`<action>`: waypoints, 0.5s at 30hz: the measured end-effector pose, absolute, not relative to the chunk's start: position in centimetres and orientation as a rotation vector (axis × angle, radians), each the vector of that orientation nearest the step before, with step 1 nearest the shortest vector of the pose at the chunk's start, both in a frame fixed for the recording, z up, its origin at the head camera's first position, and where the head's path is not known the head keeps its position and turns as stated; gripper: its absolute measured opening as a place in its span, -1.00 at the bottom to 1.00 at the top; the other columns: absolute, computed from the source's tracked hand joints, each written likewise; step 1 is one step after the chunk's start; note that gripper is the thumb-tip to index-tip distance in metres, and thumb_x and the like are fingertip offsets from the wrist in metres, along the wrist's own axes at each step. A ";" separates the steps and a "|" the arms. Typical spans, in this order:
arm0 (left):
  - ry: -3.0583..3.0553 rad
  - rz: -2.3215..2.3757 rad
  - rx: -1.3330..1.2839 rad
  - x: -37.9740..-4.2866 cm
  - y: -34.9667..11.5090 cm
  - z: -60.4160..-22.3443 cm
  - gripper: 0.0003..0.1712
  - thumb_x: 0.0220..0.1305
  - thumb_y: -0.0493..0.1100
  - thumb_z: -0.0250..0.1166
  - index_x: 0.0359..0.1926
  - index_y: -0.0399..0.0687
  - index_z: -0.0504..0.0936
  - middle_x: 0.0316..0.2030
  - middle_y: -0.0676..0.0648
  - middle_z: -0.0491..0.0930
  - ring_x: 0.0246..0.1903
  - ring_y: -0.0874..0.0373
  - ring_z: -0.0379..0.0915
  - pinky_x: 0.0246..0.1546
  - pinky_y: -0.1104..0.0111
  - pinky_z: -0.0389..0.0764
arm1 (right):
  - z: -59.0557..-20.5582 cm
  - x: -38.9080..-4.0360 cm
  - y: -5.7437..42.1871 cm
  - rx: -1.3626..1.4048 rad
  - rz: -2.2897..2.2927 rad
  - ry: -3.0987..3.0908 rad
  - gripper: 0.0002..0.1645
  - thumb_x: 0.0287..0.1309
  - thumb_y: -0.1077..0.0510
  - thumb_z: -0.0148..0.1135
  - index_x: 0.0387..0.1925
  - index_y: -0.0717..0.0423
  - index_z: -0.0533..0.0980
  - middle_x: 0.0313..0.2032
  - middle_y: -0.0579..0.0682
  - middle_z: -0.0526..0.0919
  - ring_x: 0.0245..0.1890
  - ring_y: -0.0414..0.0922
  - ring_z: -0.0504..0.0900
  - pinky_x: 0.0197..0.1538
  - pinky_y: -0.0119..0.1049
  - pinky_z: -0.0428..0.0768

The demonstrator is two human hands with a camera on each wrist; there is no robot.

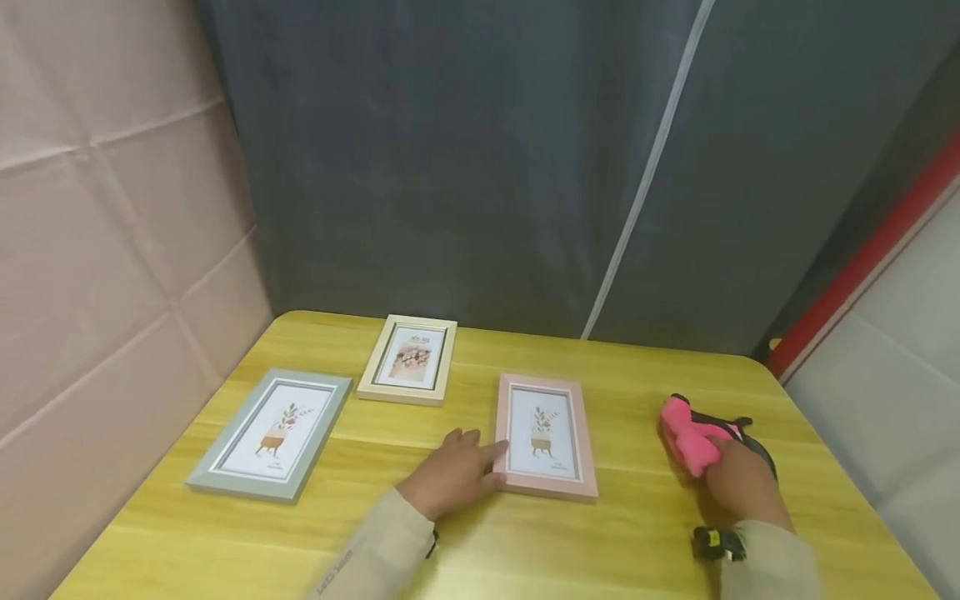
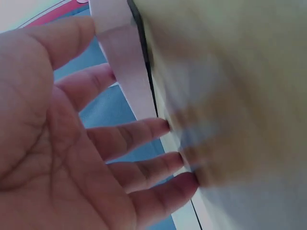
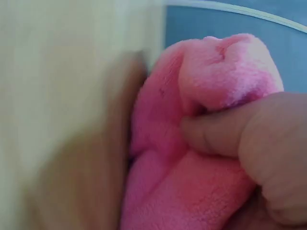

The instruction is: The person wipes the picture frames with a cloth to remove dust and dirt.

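My right hand grips a fuzzy pink cloth at the table's right side. In the right wrist view the thumb presses into the folds of the pink cloth, and the other fingers are mostly hidden. A black curved item shows beside the cloth, partly covered by the hand. My left hand touches the left edge of a pink picture frame, which lies face up with a plant drawing in it. The left wrist view shows the left hand with fingers spread, fingertips at the frame edge and tabletop.
A grey-green picture frame lies on the left of the yellow wooden table. Near the back edge lies a cream picture frame. A dark curtain hangs behind the table, and a pale wall stands at the left.
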State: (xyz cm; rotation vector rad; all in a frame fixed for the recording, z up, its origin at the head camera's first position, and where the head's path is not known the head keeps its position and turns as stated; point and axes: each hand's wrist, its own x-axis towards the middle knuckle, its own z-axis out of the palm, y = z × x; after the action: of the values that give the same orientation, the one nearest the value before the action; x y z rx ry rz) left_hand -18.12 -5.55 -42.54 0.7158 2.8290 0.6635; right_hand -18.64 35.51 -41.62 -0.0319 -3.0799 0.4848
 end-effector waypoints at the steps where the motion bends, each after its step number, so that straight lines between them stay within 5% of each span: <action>1: 2.830 0.658 0.723 -18.2 -5.6 -42.6 -0.38 0.37 0.14 0.21 0.39 0.08 0.45 0.32 -0.35 0.35 0.32 -0.38 0.18 0.29 -0.17 0.29 | -41.2 -18.5 35.4 -0.063 0.566 -3.078 -0.54 0.27 0.34 -0.12 0.14 0.43 0.48 0.01 0.45 0.57 0.06 0.44 0.48 0.07 0.34 0.43; 3: 2.829 0.660 0.742 -18.4 -5.8 -42.6 -0.39 0.35 0.11 0.25 0.36 0.05 0.48 0.30 -0.32 0.39 0.31 -0.33 0.22 0.29 -0.12 0.31 | -40.5 -18.1 35.0 -0.115 0.706 -3.058 -0.58 0.32 0.28 -0.09 0.11 0.38 0.49 0.03 0.42 0.57 0.08 0.39 0.49 0.05 0.28 0.47; 9: 2.789 0.703 0.763 -18.8 -6.3 -42.6 -0.38 0.28 0.06 0.34 0.31 -0.05 0.51 0.26 -0.21 0.46 0.28 -0.19 0.30 0.29 -0.01 0.36 | -38.5 -17.6 32.1 -0.125 0.918 -2.890 -0.84 0.32 0.21 0.06 -0.18 0.15 0.54 -0.28 0.15 0.62 -0.27 0.08 0.53 -0.27 -0.10 0.49; 12: 2.757 0.765 0.769 -18.9 -6.7 -42.4 -0.37 0.23 0.03 0.39 0.27 -0.12 0.51 0.20 -0.14 0.52 0.22 -0.09 0.37 0.27 0.06 0.38 | -37.8 -17.9 29.0 0.040 0.898 -2.765 -0.72 0.22 0.36 0.10 -0.07 0.18 0.59 -0.16 0.21 0.67 -0.16 0.17 0.60 -0.10 0.07 0.58; 15: 2.741 0.788 0.783 -18.9 -6.8 -42.4 -0.27 0.22 0.02 0.40 0.33 -0.17 0.44 0.22 -0.12 0.52 0.22 -0.05 0.37 0.30 0.09 0.35 | -38.4 -18.5 25.4 0.254 0.882 -2.723 -0.53 0.15 0.45 0.17 0.11 0.16 0.59 0.09 0.21 0.63 0.10 0.23 0.56 0.18 0.21 0.46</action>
State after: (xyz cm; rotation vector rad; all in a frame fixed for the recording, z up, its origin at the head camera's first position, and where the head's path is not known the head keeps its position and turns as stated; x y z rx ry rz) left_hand -18.92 -6.82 -42.42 0.7835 2.7414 0.7884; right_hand -18.50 25.41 -38.40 0.2544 -2.7232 0.8816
